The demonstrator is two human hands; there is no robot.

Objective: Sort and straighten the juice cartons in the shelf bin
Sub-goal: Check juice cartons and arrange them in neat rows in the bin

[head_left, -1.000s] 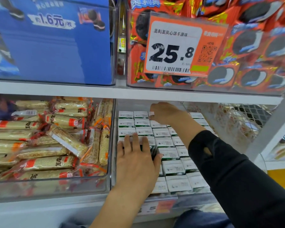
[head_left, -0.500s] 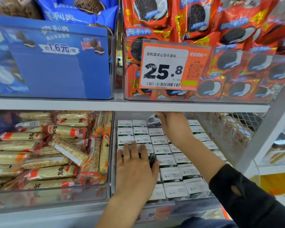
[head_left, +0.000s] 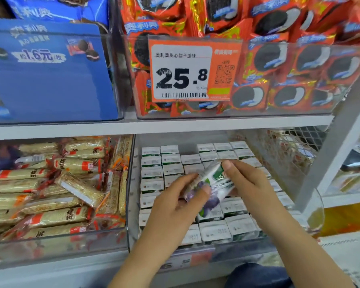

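Both hands have left the rows: left hand (head_left: 175, 202) and right hand (head_left: 245, 181) now share a grip on one juice carton (head_left: 211, 183), tilted above the upright cartons (head_left: 173, 169) packed in the clear shelf bin (head_left: 133, 204), below a 25.8 price tag (head_left: 193, 68).

A price tag (head_left: 193, 68) reading 25.8 fronts red cookie packs (head_left: 283, 65); a blue box (head_left: 50, 80) sits left, with what look like grain bars (head_left: 56, 183) below.
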